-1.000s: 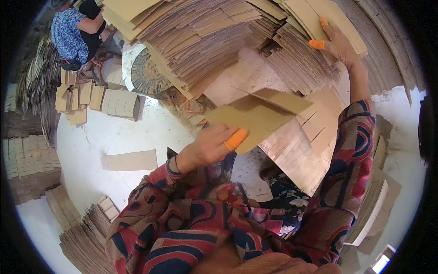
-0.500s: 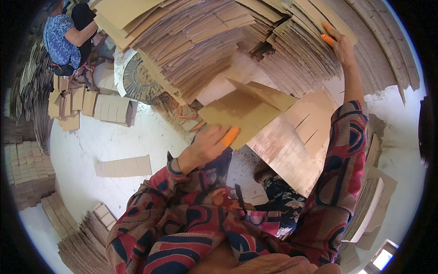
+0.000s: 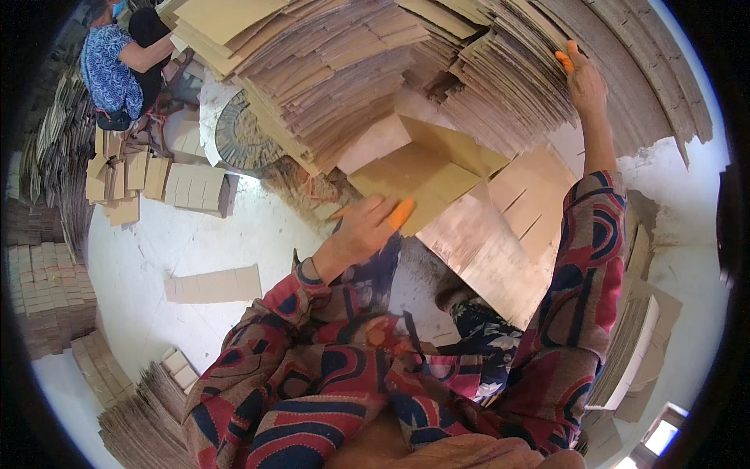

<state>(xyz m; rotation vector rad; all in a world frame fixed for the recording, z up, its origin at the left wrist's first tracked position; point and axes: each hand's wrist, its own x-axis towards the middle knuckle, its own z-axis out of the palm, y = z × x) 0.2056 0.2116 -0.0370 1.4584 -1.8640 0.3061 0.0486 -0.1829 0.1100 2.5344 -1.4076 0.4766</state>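
My left hand (image 3: pixel 363 230), an orange cover on one finger, is closed on the near left edge of a tan cardboard sheet (image 3: pixel 414 176). A second cardboard panel (image 3: pixel 453 144) stands at an angle along the sheet's far side; whether the two are joined I cannot tell. At the upper right, my right hand (image 3: pixel 586 78) reaches to a tall stack of cardboard sheets (image 3: pixel 508 86). Its orange-covered fingertips are closed at the end of a sheet there, seen nearly edge-on. Below the angled panel, a slotted cardboard piece (image 3: pixel 531 195) lies on a pale board (image 3: pixel 476 242).
Another tall cardboard stack (image 3: pixel 328 70) rises at the far middle. A ridged round object (image 3: pixel 246 133) is beside it. A seated person (image 3: pixel 113 70) works at the far left near slotted cardboard pieces (image 3: pixel 195 187). One cardboard strip (image 3: pixel 215 284) lies on the white floor (image 3: pixel 148 250).
My left hand has moved slightly up and away with the cardboard, and the angled panel stands more upright. My right hand has shifted a little farther along the stack, where the sheet has turned more edge-on.
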